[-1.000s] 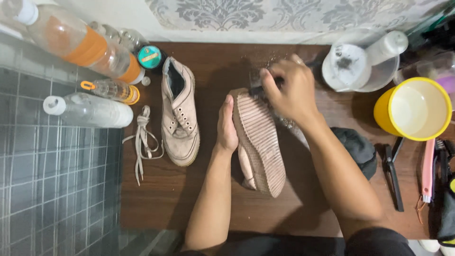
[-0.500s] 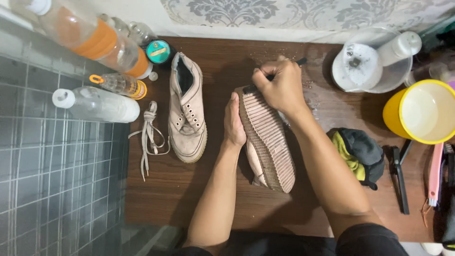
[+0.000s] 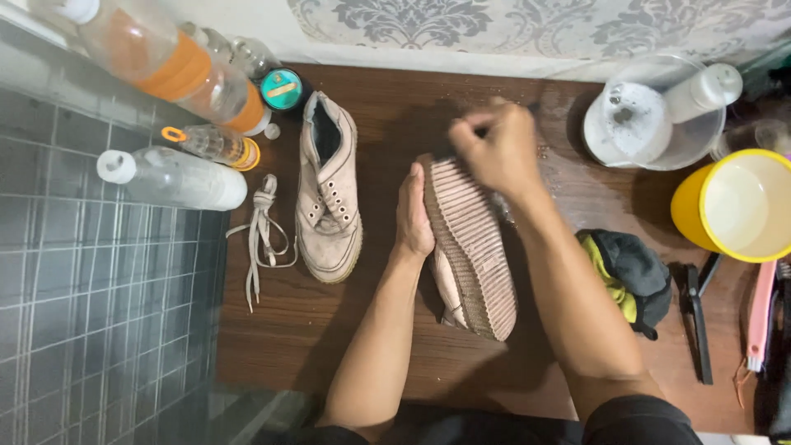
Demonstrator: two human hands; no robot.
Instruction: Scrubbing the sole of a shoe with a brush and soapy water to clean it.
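I see my left hand (image 3: pixel 414 216) gripping the upturned shoe (image 3: pixel 471 247); right hand (image 3: pixel 493 148) clenches a hidden brush, scrubbing sole; other shoe (image 3: pixel 328 191) waits.

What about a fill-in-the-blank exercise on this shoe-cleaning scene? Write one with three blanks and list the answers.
1. The left hand steadies a shoe turned so its ribbed ____ faces up.
2. The loose shoelace lies between the other shoe and the grey ____ surface.
3. The bucket at the right edge of the wooden table is ____ in colour.

Missing words: sole; tiled; yellow
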